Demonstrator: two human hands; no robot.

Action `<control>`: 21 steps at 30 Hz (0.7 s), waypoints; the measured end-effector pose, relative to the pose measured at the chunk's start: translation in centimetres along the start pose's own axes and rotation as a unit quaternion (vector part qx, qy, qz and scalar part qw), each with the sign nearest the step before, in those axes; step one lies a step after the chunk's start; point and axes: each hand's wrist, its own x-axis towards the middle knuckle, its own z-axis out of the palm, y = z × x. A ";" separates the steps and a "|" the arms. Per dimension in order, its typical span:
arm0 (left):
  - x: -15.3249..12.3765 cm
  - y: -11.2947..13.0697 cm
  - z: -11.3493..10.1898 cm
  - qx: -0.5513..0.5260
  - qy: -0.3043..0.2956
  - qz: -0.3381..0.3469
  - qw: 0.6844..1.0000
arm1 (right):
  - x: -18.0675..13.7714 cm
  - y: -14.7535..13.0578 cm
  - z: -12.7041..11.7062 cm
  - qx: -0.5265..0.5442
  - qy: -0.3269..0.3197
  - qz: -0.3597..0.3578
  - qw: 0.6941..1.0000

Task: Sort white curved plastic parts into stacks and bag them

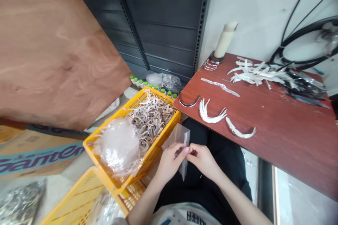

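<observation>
My left hand (pixel 171 161) and my right hand (pixel 202 158) meet over my lap, both pinching a small clear plastic bag (pixel 179 137) that stands up between them. The fingers of each hand are closed on the bag's edge. Just left of my hands stands a yellow basket (pixel 158 140) filled with pale curved strips (pixel 151 117) and a wad of clear bags (pixel 118 146). On the red-brown table (pixel 290 137) to the right lie a bundle of white curved strips (pixel 211 114), a single white strip (pixel 240 132) and a dark curved band (pixel 188 102).
A second yellow basket (pixel 79 197) sits lower left. A plywood board (pixel 52 49) leans at the left over a cardboard box (pixel 39 154). Small green-capped bottles (pixel 150 86) stand behind the basket. A cream cylinder (pixel 224 40), white strips (pixel 253 72) and black cables (pixel 301 59) crowd the table's far side.
</observation>
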 end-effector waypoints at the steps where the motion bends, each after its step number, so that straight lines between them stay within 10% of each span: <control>1: 0.1 -0.2 0.0 -0.011 -0.007 -0.009 1.000 | 0.1 -0.1 -0.4 -0.011 -0.010 -0.011 1.000; 6: 0.2 -1.7 0.6 -0.030 -0.008 -0.037 0.999 | 0.2 -0.4 -1.2 -0.041 -0.033 -0.032 0.998; 14: 0.1 -2.0 -0.2 0.100 0.150 0.002 0.984 | 0.3 0.4 -1.5 -0.063 0.079 0.041 0.994; 21: -0.6 0.4 0.5 0.276 0.055 0.046 0.959 | 0.6 0.2 0.0 -0.072 0.102 0.034 0.992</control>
